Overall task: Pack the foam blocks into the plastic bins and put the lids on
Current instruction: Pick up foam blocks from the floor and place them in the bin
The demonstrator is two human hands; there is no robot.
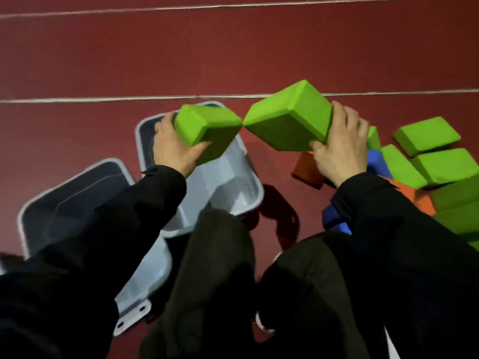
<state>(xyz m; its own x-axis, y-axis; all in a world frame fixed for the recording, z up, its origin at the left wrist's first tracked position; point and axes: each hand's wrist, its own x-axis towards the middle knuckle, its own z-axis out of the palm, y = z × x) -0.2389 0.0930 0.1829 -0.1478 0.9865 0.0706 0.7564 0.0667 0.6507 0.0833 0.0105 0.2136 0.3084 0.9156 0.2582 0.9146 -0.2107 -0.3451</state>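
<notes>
1. Step in hand, as I judge it: carrying blocks to the bins, with packing barely begun and no lids on.
2. The left hand (171,149) has its grip closed round a green block (207,129) above the far bin (248,182).
3. The right hand (339,149) grips a second green block (287,117), right of that bin, the two blocks' corners meeting.
4. The near bin (64,198) lies left of the far bin; the block pile (427,161) sits well to its right.
5. Next move: lower the left block into the far bin, lying flat.
</notes>
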